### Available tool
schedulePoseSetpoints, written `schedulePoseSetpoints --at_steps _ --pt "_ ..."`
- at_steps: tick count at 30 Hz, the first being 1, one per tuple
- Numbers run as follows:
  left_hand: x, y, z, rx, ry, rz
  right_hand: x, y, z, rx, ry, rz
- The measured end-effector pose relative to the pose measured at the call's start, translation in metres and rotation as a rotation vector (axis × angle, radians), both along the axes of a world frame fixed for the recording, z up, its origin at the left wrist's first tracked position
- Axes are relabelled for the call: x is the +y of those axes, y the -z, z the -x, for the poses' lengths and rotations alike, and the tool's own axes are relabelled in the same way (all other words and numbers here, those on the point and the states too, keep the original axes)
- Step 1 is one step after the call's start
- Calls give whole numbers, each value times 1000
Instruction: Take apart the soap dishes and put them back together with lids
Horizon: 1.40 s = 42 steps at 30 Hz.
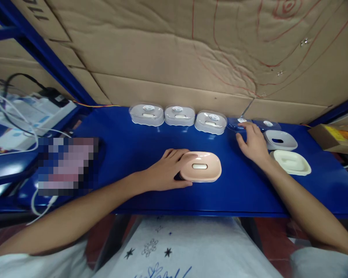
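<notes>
My left hand (166, 172) is wrapped round the left end of a peach oval soap dish (211, 168) with a pale bar-shaped piece in its centre slot. The dish sits at the middle of the blue table. Toward the back right, my right hand (253, 143) has its fingers spread, the fingertips at the edge of a clear lid (234, 124) with a round sticker. Whether they touch it I cannot tell. Beside that hand lie a second clear lid (268, 124), a white slotted tray (287, 141) and a cream oval base (292, 163).
Three lidded white soap dishes (147, 115) (179, 116) (210, 122) line the back of the blue table (234, 197), against a cardboard wall (162, 50). A blurred-out device (69, 164), power strips (43, 116) and cables are at left. An open cardboard box (324, 138) stands at right.
</notes>
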<state>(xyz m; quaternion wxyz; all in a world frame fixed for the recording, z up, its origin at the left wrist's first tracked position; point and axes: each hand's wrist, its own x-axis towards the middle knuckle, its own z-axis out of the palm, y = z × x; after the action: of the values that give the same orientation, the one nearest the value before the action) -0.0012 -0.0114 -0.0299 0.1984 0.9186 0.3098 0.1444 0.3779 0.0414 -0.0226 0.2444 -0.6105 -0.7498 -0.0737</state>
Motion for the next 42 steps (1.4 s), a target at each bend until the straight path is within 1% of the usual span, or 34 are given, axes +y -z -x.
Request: schedulePoseSetpoints --at_steps 3,6,10,13,16,20,22,23,24,27,28,31,33,35,37,42 --pt "0 0 0 13 5 -12 12 14 -14 -117 131 158" --pt "0 0 0 24 11 -22 13 21 -18 -145 153 215" --pt "0 0 1 24 14 -31 9 17 -16 -199 162 235" --pt "0 -1 1 16 13 -26 3 12 -11 -275 162 211" --pt "0 -1 0 11 13 -23 -4 7 -4 -284 91 150" --pt "0 -2 0 23 25 -45 -11 -4 5 -145 -117 103" --pt "0 -1 0 20 29 -52 -13 -10 8 -106 -171 96" --pt "0 -1 0 13 30 -52 -14 -11 8 -111 -154 97" --pt "0 -1 0 6 31 -52 -15 -12 8 -127 -106 105" --pt "1 0 1 -10 34 -54 -16 -11 7 -182 96 181" --pt "1 0 1 -11 35 -56 -16 -11 8 -189 138 215" --pt "1 1 1 -9 35 -59 -17 -12 8 -194 182 294" --pt "1 1 1 -10 35 -59 -19 -16 8 -188 185 299" --pt "1 1 1 -9 36 -61 -21 -20 7 -175 158 293" --pt "1 1 1 -4 41 -69 -22 -23 6 -145 102 289" --pt "2 0 1 -2 47 -61 -22 -21 6 -109 -155 203"
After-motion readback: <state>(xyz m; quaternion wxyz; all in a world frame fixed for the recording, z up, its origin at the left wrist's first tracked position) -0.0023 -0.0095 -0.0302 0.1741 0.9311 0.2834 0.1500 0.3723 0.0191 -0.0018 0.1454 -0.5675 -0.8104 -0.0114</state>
